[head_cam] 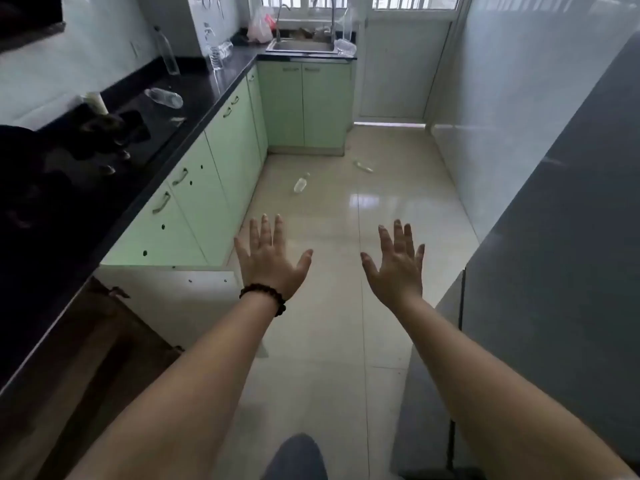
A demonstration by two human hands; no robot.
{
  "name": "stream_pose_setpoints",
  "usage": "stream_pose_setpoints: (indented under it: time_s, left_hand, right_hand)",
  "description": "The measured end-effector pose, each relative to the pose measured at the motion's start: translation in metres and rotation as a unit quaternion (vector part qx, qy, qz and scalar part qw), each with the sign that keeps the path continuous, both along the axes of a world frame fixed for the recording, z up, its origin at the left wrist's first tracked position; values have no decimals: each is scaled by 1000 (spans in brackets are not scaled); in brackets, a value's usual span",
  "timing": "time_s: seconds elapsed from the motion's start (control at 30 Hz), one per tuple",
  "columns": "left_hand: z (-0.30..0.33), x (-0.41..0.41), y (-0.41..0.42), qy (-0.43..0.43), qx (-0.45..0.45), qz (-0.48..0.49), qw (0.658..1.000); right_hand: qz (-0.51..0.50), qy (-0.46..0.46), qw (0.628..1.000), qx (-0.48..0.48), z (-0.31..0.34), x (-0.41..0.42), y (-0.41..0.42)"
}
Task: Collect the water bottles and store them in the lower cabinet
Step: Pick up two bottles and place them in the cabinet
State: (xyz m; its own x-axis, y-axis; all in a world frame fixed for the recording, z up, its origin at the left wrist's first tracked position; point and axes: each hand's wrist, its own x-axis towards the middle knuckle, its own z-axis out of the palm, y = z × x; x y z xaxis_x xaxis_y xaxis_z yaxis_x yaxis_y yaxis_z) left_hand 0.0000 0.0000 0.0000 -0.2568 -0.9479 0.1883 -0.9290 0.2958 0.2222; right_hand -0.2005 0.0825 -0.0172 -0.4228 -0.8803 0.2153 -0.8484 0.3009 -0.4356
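Both hands empty: left hand [268, 256] and right hand [398, 263] held out over the floor [329, 323], fingers spread apart, gripping nothing. Bottles are scattered: two lying on the floor ahead, near bottle [301, 183] and far bottle [363, 166]; one lying on the bench [207, 88], bench bottle [164, 97]; a tall one [167, 50] upright by the wall; more near the sink [301, 46], count unclear. They look like clear thin plastic, probably empty, so light, crushable and prone to roll. Grab mid-body with a light wrap, or by the neck. Lower cabinet [187, 216] doors look closed here, nothing stored yet.
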Motion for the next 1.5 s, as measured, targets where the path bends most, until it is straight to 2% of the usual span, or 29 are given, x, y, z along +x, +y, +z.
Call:
stream_pose_setpoints:
  time_s: [0.2,0.37,0.6,0.9,1.2,1.5]
  left_hand:
    - [-33,-19,-42,-28,13,6,1000]
    - [-58,-43,-118,-25,31,17,999]
    - [-64,-73,-268,-1,82,61,995]
    - [-51,-94,-420,3,77,91,993]
    - [-68,-113,-567,17,86,163,983]
    - [-52,-160,-767,64,76,288,953]
  right_hand:
    - [1,4,999,44,-29,-21,-49]
    - [11,8,997,79,-56,-46,-127]
    - [14,-4,994,107,-51,-87,-287]
    - [19,-50,994,96,-40,-106,-445]
    - [53,-78,992,87,-53,-137,-622]
    - [164,-35,980,105,-42,-194,-855]
